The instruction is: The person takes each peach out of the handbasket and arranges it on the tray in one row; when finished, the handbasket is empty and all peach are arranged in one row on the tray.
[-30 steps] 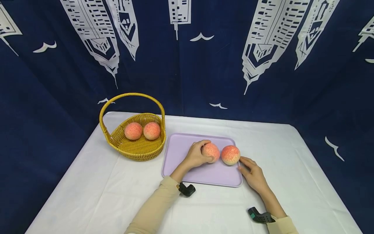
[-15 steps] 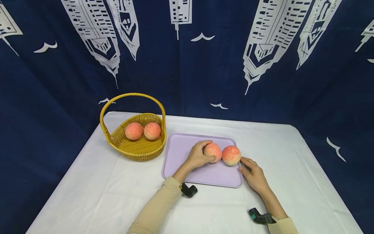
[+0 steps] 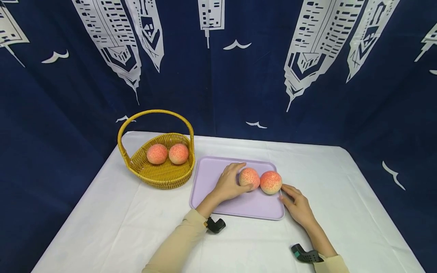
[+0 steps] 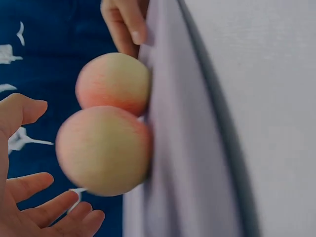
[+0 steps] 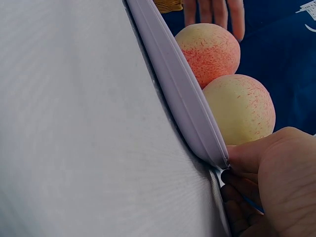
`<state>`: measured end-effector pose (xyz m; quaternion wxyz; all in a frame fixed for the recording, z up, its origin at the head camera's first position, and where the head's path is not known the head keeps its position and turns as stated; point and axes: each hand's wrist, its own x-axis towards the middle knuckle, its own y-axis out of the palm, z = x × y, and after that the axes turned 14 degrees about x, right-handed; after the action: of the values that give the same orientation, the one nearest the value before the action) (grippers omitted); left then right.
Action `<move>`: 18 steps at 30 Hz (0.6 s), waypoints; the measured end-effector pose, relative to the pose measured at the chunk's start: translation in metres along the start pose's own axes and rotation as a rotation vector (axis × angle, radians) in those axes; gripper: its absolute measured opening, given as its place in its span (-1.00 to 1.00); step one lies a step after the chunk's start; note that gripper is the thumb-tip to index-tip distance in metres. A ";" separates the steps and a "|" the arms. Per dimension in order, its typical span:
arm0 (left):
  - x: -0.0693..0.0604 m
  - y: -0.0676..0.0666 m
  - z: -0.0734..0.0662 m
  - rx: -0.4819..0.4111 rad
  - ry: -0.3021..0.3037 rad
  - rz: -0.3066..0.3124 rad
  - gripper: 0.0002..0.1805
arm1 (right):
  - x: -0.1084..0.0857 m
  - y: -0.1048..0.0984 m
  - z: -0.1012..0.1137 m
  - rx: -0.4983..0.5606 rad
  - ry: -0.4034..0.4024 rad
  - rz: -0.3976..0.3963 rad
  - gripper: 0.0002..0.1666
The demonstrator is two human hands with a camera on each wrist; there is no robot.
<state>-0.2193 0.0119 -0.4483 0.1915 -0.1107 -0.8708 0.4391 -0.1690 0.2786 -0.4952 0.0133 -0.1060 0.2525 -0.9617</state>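
Two peaches, the left peach (image 3: 249,179) and the right peach (image 3: 271,182), sit side by side and touching on a lilac tray (image 3: 208,185). My left hand (image 3: 229,184) is at the left peach, thumb and fingers spread around its left side. In the left wrist view, a gap shows between those fingers (image 4: 37,190) and the near peach (image 4: 103,150). At the tray's right edge is my right hand (image 3: 298,206), its fingertips beside the right peach. The right wrist view has the right thumb (image 5: 247,155) against the tray rim (image 5: 185,94); its other fingers are partly hidden.
A yellow wicker basket (image 3: 167,184) with a tall arched handle stands at the back left. Inside it lie two more peaches (image 3: 157,154). White cloth (image 3: 102,231) covers the table, and a dark blue printed curtain (image 3: 218,91) hangs behind.
The left peach has moved right until it touches the right peach. My left hand followed it, then its fingers loosened and drew slightly back to the left. The right hand has stayed put.
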 end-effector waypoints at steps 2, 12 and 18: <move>-0.007 -0.013 0.001 0.009 0.039 -0.037 -0.21 | 0.000 0.000 -0.001 -0.001 0.000 -0.001 -0.48; -0.036 -0.118 0.055 0.054 0.022 -0.328 -0.40 | -0.002 0.001 0.002 -0.001 -0.002 -0.001 -0.48; -0.042 -0.172 0.115 0.039 -0.261 -0.405 -0.35 | -0.002 0.000 0.003 0.001 -0.001 0.004 -0.47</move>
<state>-0.2354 -0.1878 -0.3822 0.1637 0.1275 -0.8839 0.4191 -0.1667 0.2774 -0.4924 0.0155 -0.1058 0.2524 -0.9617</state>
